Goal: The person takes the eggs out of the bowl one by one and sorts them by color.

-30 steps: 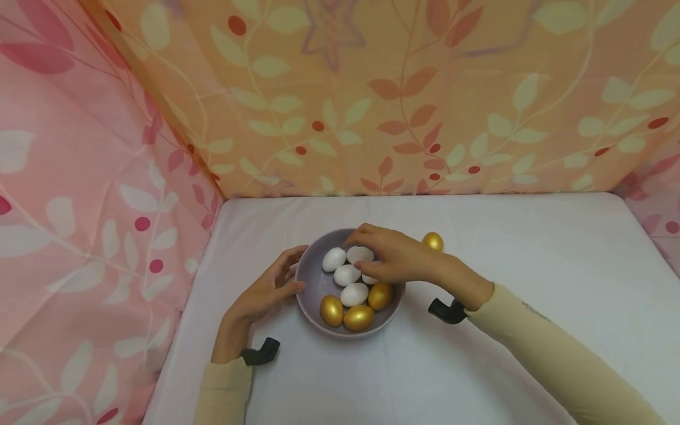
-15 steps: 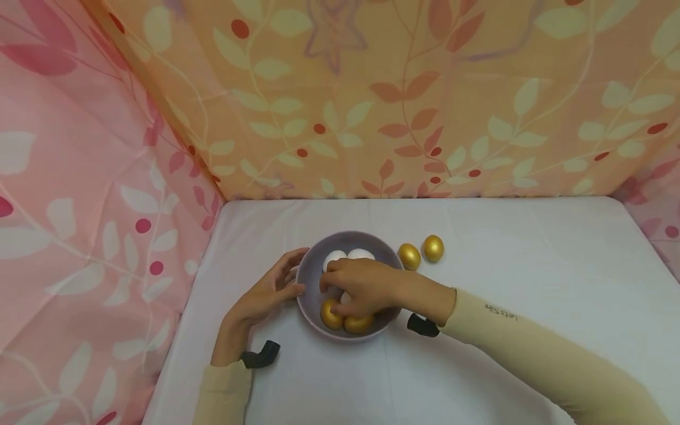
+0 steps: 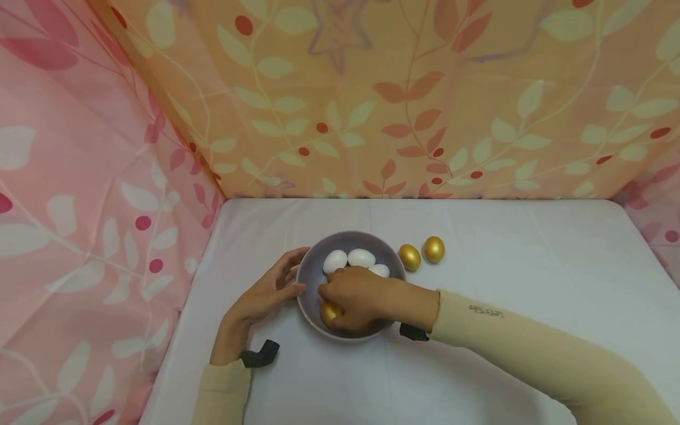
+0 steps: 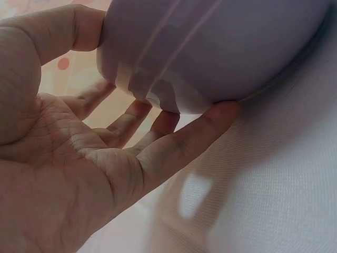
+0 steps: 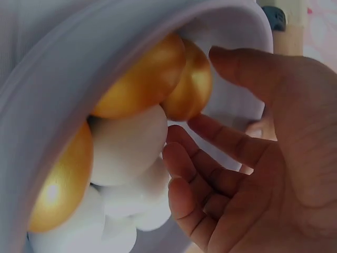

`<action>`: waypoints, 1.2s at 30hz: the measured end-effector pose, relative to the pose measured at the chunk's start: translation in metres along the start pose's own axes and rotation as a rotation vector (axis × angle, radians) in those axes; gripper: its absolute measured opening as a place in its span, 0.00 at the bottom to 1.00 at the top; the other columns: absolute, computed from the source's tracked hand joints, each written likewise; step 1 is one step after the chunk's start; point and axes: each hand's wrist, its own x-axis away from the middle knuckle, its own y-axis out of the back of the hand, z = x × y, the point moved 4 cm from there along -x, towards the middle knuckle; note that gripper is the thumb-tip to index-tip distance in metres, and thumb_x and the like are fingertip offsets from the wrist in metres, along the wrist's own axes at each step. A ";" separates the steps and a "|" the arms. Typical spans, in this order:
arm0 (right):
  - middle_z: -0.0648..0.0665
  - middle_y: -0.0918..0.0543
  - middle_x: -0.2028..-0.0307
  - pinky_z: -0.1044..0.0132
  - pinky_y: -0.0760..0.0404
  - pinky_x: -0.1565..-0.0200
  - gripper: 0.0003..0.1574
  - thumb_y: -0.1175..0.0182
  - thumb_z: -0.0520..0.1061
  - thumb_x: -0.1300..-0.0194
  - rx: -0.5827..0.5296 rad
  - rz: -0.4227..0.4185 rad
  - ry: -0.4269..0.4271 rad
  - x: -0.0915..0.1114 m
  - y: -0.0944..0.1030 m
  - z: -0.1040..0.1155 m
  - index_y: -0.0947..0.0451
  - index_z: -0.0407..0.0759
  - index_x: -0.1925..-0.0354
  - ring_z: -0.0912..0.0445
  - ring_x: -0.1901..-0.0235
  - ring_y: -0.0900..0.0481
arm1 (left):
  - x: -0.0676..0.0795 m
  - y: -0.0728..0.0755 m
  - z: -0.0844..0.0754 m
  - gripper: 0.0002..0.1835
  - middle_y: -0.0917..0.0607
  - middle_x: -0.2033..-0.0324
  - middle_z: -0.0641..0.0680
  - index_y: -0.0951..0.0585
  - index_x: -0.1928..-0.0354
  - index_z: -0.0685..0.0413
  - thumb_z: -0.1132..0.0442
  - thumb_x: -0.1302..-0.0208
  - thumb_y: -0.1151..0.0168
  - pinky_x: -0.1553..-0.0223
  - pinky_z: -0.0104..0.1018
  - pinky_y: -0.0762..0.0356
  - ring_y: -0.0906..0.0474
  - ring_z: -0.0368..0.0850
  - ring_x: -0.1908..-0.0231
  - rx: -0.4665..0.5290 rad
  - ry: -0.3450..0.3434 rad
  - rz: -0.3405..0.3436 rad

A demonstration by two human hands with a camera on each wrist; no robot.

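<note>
A lilac bowl (image 3: 310,277) stands on the table with white eggs (image 3: 361,258) and golden eggs in it. At its left side my left hand (image 3: 268,290) holds the bowl, the thumb at the rim and the fingers (image 4: 192,142) spread along the outer wall. My right hand (image 3: 353,298) reaches inside, over the near part of the bowl. Its thumb and index finger are around one golden egg (image 5: 192,84), while the other fingers are bent beside a white egg (image 5: 129,147). From above, the right hand hides much of the bowl's contents.
Two golden eggs (image 3: 409,257) lie on the white-covered table (image 3: 531,265), just right of the bowl. A patterned orange cloth (image 3: 404,118) rises behind the table, and a pink one (image 3: 106,248) at the left. Black curved pieces (image 3: 260,354) sit at both wrists.
My right hand has moved from the white eggs at the back to the near left of the bowl, down to a golden egg. The left hand has stayed in place at the bowl.
</note>
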 end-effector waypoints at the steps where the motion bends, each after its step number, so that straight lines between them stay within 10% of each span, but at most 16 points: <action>1: 0.52 0.21 0.65 0.67 0.28 0.66 0.20 0.30 0.59 0.33 0.007 0.004 0.002 -0.001 -0.001 0.001 0.19 0.49 0.52 0.59 0.66 0.27 | 0.000 0.000 0.000 0.41 0.40 0.19 0.57 0.42 0.18 0.41 0.71 0.27 0.38 0.37 0.31 0.24 0.46 0.66 0.19 0.000 0.002 -0.002; 36: 0.52 0.18 0.51 0.67 0.20 0.49 0.25 0.28 0.38 0.39 -0.058 0.116 0.086 -0.027 -0.003 0.006 0.17 0.49 0.43 0.58 0.57 0.22 | 0.000 0.000 0.003 0.40 0.41 0.19 0.58 0.43 0.18 0.43 0.66 0.25 0.37 0.37 0.32 0.23 0.44 0.66 0.20 0.033 -0.035 0.035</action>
